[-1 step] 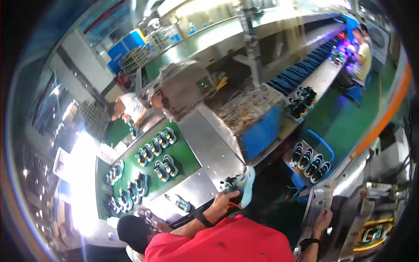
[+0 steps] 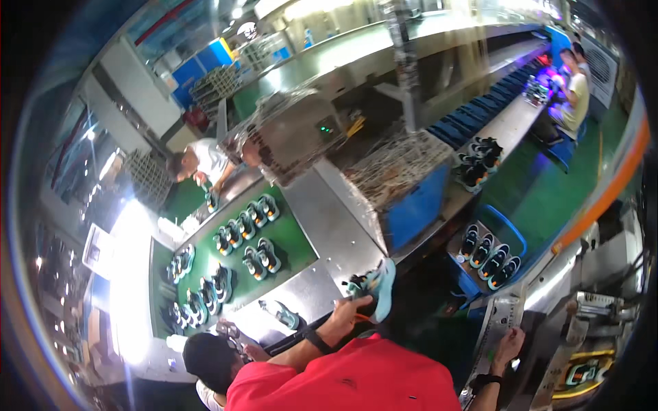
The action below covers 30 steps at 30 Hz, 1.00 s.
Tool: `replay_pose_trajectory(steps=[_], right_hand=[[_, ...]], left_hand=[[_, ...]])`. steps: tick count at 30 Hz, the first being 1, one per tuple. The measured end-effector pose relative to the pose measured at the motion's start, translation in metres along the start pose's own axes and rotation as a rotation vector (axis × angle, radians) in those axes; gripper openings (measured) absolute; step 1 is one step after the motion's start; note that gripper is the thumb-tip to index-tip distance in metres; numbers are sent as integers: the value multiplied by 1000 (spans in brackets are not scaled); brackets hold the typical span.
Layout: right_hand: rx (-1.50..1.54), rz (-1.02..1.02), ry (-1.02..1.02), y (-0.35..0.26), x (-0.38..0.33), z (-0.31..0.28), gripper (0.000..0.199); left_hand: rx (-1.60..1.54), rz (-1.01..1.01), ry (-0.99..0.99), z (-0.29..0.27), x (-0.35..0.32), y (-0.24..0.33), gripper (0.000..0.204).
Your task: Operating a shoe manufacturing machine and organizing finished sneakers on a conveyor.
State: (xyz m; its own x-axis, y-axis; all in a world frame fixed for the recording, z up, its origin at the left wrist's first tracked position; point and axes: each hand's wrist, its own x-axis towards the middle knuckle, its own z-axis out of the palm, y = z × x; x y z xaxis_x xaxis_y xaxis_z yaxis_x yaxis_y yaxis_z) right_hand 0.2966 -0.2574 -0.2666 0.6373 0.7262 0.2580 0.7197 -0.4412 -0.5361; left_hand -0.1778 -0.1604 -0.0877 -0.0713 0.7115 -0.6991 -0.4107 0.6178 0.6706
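shoe factory, green conveyor belt (image 2: pixel 291 240) | left hand (image 2: pixel 353 309) clasped around teal sneaker (image 2: pixel 373 284) | right hand (image 2: pixel 508 340) gripping perforated metal bracket (image 2: pixel 495 322)

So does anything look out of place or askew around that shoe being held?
One thing: a single teal shoe lies alone on the steel table, apart from the paired shoes on the green belt. The left hand holds the teal-soled shoe tilted; the right hand grips a metal panel.

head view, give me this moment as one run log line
left hand: holds teal shoe over metal table | right hand: on grey panel | green belt: shoe pairs in rows
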Motion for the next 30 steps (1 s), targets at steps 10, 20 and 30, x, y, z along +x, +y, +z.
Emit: replay_pose_trajectory(steps=[10, 20, 30], right_hand=[[393, -366, -53, -270, 187, 26, 26], [-116, -617, -338, -483, 343, 151, 42], [-502, -482, -394, -511, 360, 213, 42]], left_hand=[[-170, 172, 513, -196, 190, 63, 40], [610, 378, 998, -364, 330, 82, 71], [949, -104, 1222, -464, 372, 6, 90]])
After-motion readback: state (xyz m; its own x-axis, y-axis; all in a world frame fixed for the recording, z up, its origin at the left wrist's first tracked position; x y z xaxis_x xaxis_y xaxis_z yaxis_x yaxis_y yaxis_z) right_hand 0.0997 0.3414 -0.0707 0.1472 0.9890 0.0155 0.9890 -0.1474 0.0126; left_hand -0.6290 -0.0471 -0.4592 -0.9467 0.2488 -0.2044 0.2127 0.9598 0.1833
